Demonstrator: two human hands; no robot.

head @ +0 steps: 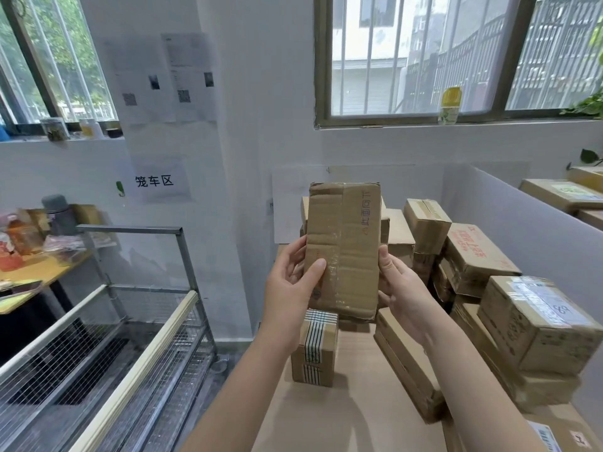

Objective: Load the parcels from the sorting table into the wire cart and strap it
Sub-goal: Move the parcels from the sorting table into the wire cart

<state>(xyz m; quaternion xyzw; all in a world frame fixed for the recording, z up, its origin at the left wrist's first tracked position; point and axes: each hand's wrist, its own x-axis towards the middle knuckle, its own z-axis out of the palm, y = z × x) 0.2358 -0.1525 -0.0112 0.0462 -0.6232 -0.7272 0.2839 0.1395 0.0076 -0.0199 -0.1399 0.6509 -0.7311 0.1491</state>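
Over the counter (342,419), left hand (287,288) and right hand (401,288) hold a tall parcel (342,243) upright, fingers (315,272) clamped on its long edges, wire cart (114,353) to the left; gripped low, it may topple in transfer.

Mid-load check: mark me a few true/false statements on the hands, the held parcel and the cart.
1. The left hand and right hand both grip one tall parcel, held upright. True.
2. The wire cart stands on the person's right. False: it is on the left.
3. A striped-tape box stands on the sorting table, below the tall parcel. True.
4. The tall parcel is already inside the wire cart. False: it is above the sorting table.
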